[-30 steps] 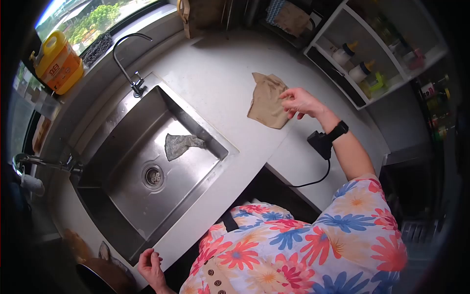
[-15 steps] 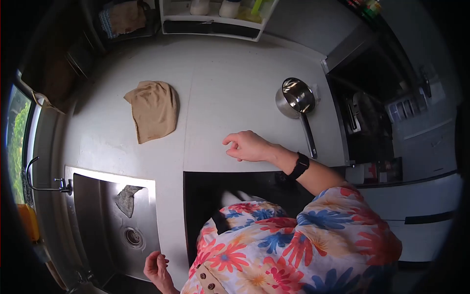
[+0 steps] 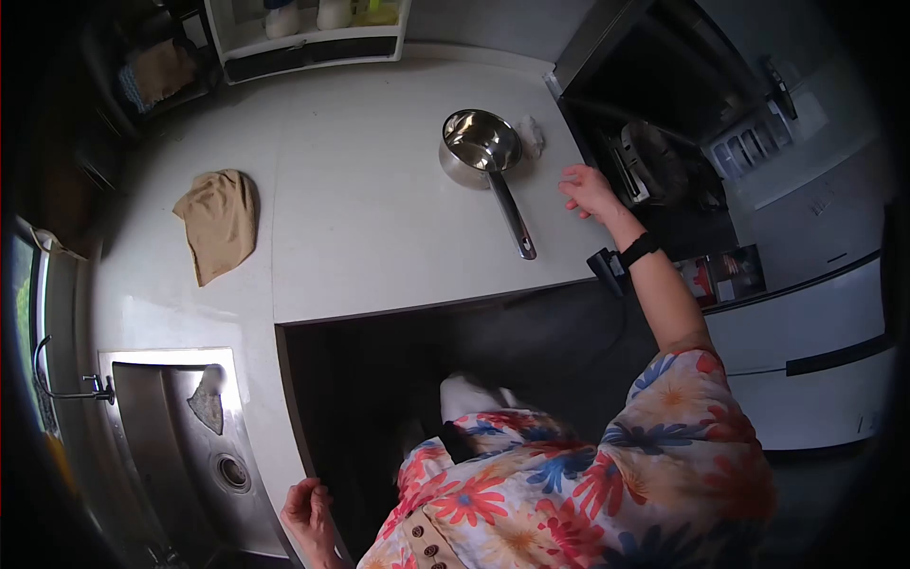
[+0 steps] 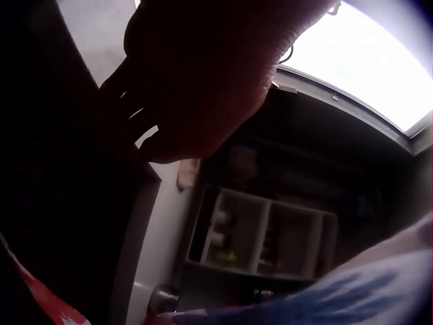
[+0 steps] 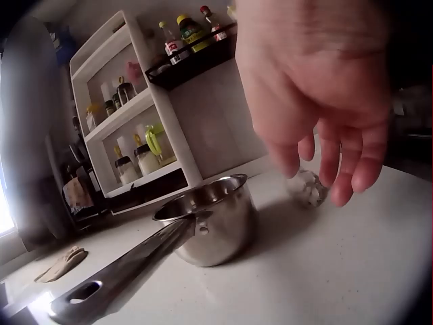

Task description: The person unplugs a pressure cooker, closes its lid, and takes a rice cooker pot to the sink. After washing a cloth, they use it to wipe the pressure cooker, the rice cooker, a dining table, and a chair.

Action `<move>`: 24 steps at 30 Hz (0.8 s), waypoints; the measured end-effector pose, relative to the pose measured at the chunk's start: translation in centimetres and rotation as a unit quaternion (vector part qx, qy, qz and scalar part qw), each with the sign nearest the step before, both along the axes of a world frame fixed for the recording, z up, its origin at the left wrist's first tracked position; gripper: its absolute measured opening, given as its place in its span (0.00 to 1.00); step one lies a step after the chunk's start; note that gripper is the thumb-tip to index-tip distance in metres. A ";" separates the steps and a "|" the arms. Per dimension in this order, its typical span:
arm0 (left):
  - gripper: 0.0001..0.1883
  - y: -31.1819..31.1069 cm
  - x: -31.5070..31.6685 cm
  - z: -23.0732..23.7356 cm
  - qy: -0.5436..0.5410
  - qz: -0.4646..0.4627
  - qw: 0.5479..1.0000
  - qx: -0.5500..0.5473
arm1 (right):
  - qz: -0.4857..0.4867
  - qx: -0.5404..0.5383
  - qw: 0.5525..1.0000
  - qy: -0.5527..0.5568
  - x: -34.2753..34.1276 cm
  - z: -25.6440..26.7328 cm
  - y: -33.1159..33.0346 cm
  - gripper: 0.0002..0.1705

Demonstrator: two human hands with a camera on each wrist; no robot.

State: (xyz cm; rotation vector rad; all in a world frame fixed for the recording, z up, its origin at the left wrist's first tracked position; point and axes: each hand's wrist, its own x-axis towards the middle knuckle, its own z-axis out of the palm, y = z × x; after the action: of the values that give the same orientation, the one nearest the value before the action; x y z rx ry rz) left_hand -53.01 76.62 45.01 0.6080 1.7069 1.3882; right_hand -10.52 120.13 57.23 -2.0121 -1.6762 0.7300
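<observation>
The right hand (image 3: 590, 192) is over the counter's right end, fingers loosely bent and holding nothing. To its left stands a steel saucepan (image 3: 464, 171), its handle toward the front edge. Behind the pan's right side lies a crumpled whitish thing (image 3: 532, 137); in the right wrist view that crumpled thing (image 5: 308, 188) shows just beyond the fingertips of the right hand (image 5: 325, 101). The left hand (image 3: 310, 517) hangs near the counter edge by the sink, loosely curled and empty; in the left wrist view the left hand (image 4: 196, 74) is dark.
A brown cloth (image 3: 220, 223) lies on the counter at the left. The steel sink (image 3: 156, 427) holds a grey cloth (image 3: 207, 406). A white shelf (image 3: 313, 43) stands at the back, a dark stove (image 3: 664, 104) at the right. The counter's front edge borders a dark recess.
The head view has turned right, bringing the saucepan and stove further into sight. The right hand has moved from beside the brown cloth past the pan to the counter's right end.
</observation>
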 end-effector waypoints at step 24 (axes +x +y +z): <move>0.08 9.6 15.8 4.3 -0.059 -0.005 0.998 0.026 | 0.339 -0.137 0.826 0.428 -7.9 5.5 -3.2 0.24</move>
State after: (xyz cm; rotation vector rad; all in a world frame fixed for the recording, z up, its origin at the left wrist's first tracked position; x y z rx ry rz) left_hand -37.23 86.21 49.30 0.5509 1.5761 1.4378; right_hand -18.41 116.95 62.73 -0.8469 -1.6878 1.8591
